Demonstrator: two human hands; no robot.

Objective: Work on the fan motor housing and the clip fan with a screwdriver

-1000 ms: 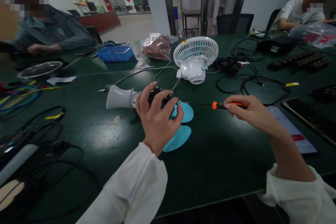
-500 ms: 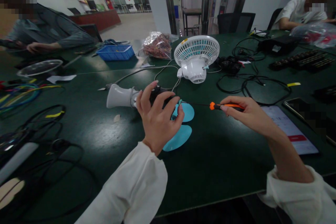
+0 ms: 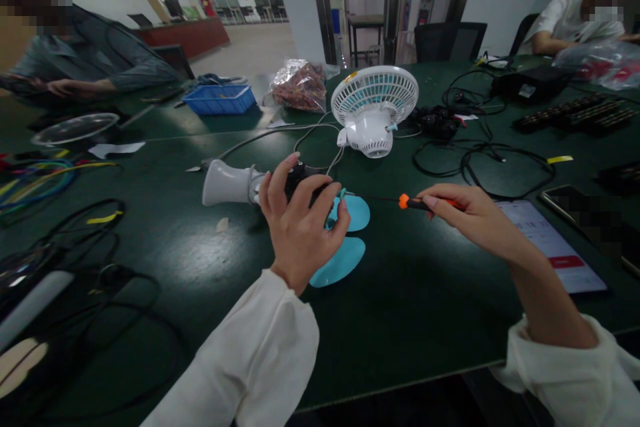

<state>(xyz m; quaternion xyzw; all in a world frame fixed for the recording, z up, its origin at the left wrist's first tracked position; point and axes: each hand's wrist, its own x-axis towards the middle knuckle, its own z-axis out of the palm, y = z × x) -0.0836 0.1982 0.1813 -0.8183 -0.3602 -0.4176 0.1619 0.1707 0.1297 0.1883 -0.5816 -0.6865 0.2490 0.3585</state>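
My right hand [image 3: 457,210] is closed around the black and orange handle of a screwdriver [image 3: 411,202]. Its thin shaft points left, and the tip meets a small teal piece [image 3: 343,193] pinched at the thumb and fingertips of my left hand [image 3: 303,220]. The other left fingers curve over a dark part [image 3: 303,177], mostly hidden by them. A white flared piece [image 3: 225,183] lies to its left, seemingly joined to it. Teal fan blades [image 3: 343,263] rest on the table below the left hand, partly covered by it.
Behind my hands a white fan head [image 3: 373,110] lies on the green table with its cable. A phone with a lit screen [image 3: 555,247] is right of my right hand. Cables [image 3: 490,163] spread on both sides. A blue basket [image 3: 220,100] stands farther back; two people sit across.
The fingers of my right hand have rolled on the screwdriver handle, and the thumb sits a little differently. My left hand and the parts under it have stayed in place.
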